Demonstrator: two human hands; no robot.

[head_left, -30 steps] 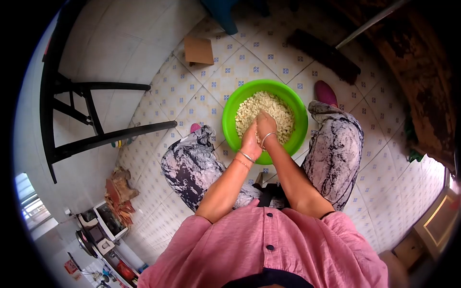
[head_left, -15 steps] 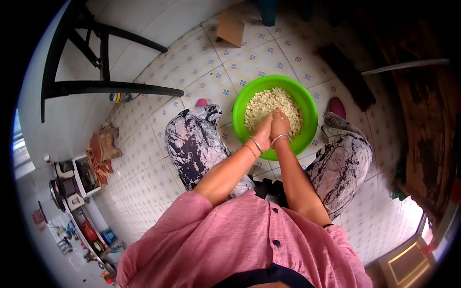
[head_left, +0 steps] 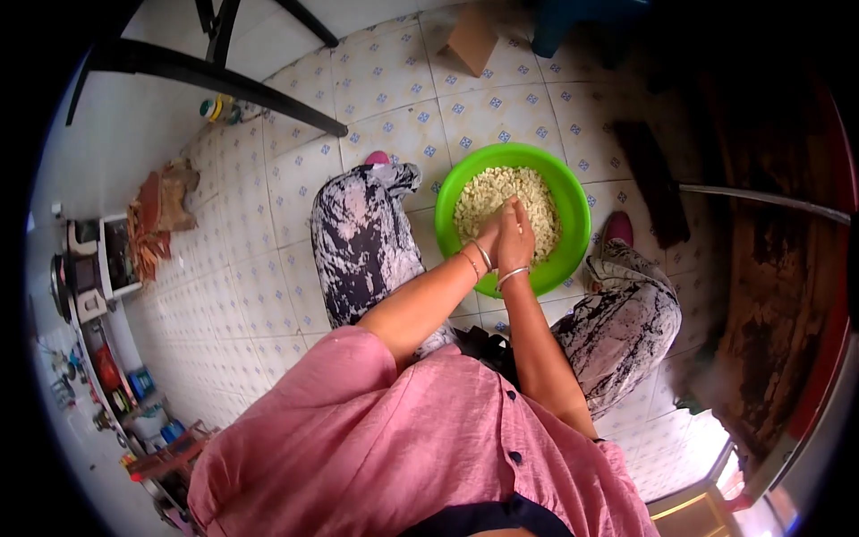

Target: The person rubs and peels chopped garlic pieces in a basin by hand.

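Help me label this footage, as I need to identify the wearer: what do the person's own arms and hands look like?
The left hand and right hand wear no gloves. The left wrist has a silver-coloured bangle and a thin reddish cord; the right has one pale metallic bangle. Loose pink sleeves end near the elbows. Any rings are too small to tell.

Basin [head_left: 573, 242]: bright green, round, upright on tiled floor [head_left: 268, 295], just upper right of frame centre. Pieces [head_left: 501, 185]: small, off-white, irregular, loosely heaped inside, partly hidden; green wall showing around them.
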